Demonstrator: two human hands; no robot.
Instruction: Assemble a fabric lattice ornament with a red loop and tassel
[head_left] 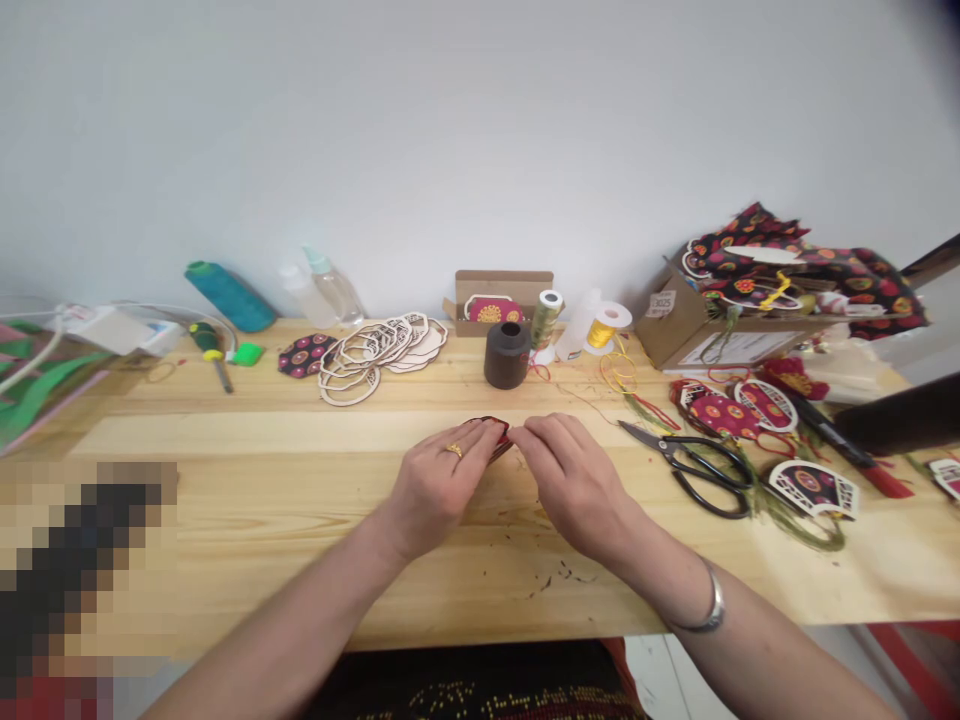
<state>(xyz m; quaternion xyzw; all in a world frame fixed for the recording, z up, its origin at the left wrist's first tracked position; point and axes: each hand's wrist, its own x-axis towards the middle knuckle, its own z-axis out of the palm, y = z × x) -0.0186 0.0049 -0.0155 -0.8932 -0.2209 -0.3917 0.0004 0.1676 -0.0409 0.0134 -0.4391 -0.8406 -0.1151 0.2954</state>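
Note:
My left hand (442, 482), with a gold ring on one finger, is closed on a small dark red and black piece (501, 443), probably fabric-covered. Most of that piece is hidden beneath the fingers. My right hand (571, 478) is pinched at the piece's right edge; whatever lies between its fingertips is too small or hidden to make out. Beyond both hands stands a dark brown spool (507, 357). Black-handled scissors (697, 465) lie to the right of my right hand, blades pointing left.
Pale cut-out frames (375, 350) and a patterned octagonal piece (306, 355) lie at the back left, near a screwdriver (210, 352) and a teal thread cone (231, 296). A yellow thread spool (604, 330) and a cardboard box (675, 320) of fabric stand at the back right. Finished-looking tasselled ornaments (814, 490) lie right.

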